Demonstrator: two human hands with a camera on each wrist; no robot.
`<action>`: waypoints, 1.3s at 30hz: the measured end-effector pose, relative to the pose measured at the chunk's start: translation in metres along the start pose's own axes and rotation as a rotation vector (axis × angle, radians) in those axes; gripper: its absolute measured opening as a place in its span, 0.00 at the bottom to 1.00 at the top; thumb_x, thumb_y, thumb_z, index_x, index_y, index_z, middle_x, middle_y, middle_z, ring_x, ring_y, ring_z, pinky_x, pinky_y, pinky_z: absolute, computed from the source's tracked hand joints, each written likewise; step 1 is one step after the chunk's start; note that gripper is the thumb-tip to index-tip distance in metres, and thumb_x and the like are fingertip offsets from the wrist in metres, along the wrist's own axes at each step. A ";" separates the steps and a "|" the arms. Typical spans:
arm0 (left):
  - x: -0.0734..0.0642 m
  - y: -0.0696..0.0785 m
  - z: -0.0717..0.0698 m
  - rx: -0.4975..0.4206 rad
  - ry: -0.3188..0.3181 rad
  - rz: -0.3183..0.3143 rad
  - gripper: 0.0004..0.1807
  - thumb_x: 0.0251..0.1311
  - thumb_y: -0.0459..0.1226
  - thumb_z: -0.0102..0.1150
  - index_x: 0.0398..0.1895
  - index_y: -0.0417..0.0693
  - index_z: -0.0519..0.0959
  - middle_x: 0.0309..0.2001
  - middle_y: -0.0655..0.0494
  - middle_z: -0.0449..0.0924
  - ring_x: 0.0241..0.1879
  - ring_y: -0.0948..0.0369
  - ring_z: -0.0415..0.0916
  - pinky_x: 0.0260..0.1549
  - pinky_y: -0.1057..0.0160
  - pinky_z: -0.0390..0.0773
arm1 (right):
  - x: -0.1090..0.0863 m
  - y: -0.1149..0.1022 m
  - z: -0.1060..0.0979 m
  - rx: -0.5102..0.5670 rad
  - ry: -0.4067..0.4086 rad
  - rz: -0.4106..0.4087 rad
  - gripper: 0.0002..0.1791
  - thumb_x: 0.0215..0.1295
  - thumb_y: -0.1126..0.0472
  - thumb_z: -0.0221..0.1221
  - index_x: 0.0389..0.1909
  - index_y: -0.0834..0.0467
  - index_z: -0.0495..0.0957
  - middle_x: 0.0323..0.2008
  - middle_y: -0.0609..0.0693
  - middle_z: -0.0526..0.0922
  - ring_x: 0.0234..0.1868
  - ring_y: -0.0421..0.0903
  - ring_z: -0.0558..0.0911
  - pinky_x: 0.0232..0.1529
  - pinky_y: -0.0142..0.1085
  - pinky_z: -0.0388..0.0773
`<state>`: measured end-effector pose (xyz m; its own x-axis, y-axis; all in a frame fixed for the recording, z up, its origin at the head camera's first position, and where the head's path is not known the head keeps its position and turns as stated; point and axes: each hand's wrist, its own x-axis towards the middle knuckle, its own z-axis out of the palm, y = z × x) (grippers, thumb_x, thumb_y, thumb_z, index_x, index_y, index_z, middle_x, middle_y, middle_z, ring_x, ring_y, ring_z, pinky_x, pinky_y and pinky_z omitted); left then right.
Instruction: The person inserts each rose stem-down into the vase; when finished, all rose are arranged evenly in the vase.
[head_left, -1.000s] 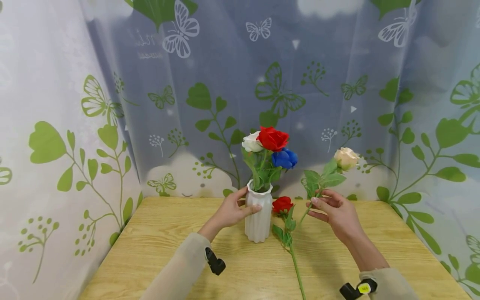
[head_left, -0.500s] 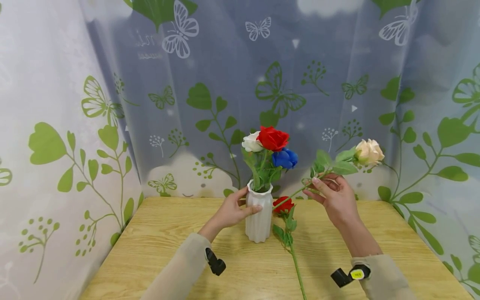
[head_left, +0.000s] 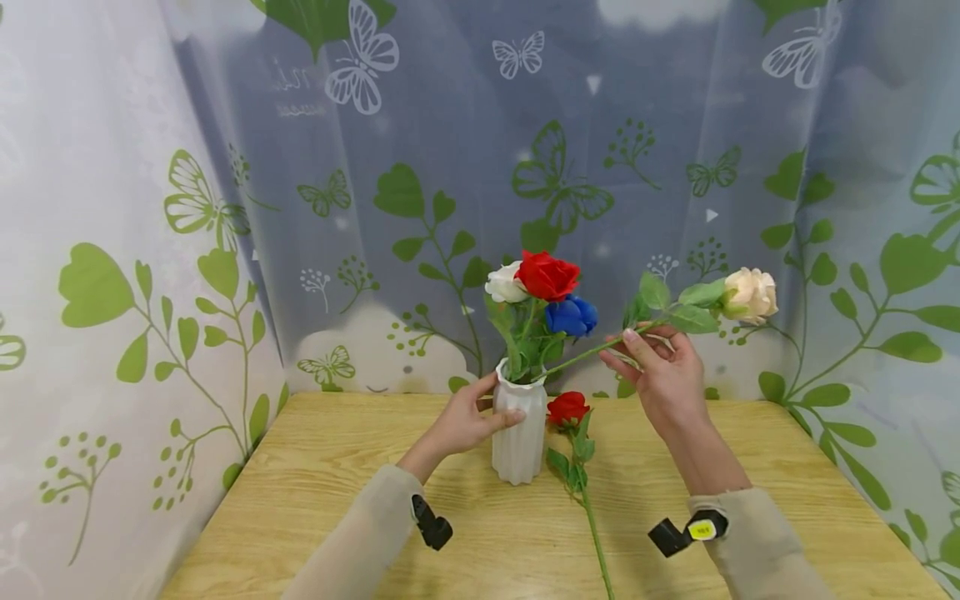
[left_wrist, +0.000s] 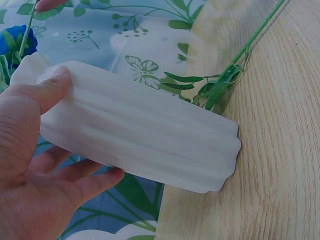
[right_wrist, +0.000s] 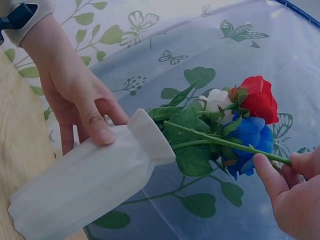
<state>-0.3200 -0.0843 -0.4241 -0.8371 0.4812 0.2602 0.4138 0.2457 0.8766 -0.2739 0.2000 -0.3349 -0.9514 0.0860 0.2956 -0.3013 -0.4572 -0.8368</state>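
Observation:
A white fluted vase (head_left: pixel 517 433) stands upright on the table, and my left hand (head_left: pixel 462 418) grips its upper part, thumb in front and fingers round the far side. In it are a white rose (head_left: pixel 505 284), a red rose (head_left: pixel 548 276) and a blue rose (head_left: pixel 572 316). My right hand (head_left: pixel 667 379) pinches the green stem of a cream rose (head_left: pixel 750 295), whose bloom points right. The stem slants down left, its bare end close to the vase's mouth among the leaves in the right wrist view. Whether it touches the rim I cannot tell.
Another red rose (head_left: pixel 567 408) lies on the wooden table (head_left: pixel 360 500), just right of the vase, its stem running toward the near edge. Patterned cloth (head_left: pixel 442 125) hangs behind and at both sides of the table.
My right hand has risen slightly and tipped the cream rose over to the right, bringing its stem end from beside the vase up to the mouth. The left hand and vase stay put.

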 end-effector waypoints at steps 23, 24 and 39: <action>0.000 0.001 -0.001 0.009 -0.001 0.023 0.41 0.72 0.38 0.67 0.83 0.43 0.60 0.77 0.40 0.68 0.68 0.39 0.76 0.63 0.43 0.82 | 0.007 0.021 0.018 -0.130 0.057 0.042 0.09 0.76 0.71 0.59 0.48 0.60 0.69 0.37 0.47 0.81 0.44 0.45 0.88 0.50 0.42 0.90; 0.000 0.001 -0.001 0.010 -0.001 0.023 0.41 0.72 0.39 0.67 0.83 0.43 0.60 0.77 0.40 0.68 0.68 0.39 0.76 0.63 0.43 0.82 | 0.007 0.022 0.019 -0.134 0.057 0.043 0.09 0.76 0.71 0.59 0.48 0.60 0.69 0.38 0.46 0.81 0.44 0.44 0.88 0.50 0.42 0.90; 0.001 0.003 -0.001 0.013 -0.002 0.029 0.41 0.71 0.38 0.67 0.83 0.44 0.61 0.76 0.41 0.70 0.68 0.41 0.77 0.65 0.44 0.81 | 0.003 0.035 0.028 -0.210 -0.013 0.016 0.07 0.75 0.72 0.60 0.43 0.62 0.71 0.37 0.48 0.83 0.45 0.46 0.90 0.51 0.46 0.89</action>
<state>-0.3199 -0.0840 -0.4211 -0.8240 0.4899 0.2847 0.4425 0.2426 0.8633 -0.2858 0.1594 -0.3500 -0.9557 0.0679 0.2865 -0.2941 -0.2640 -0.9186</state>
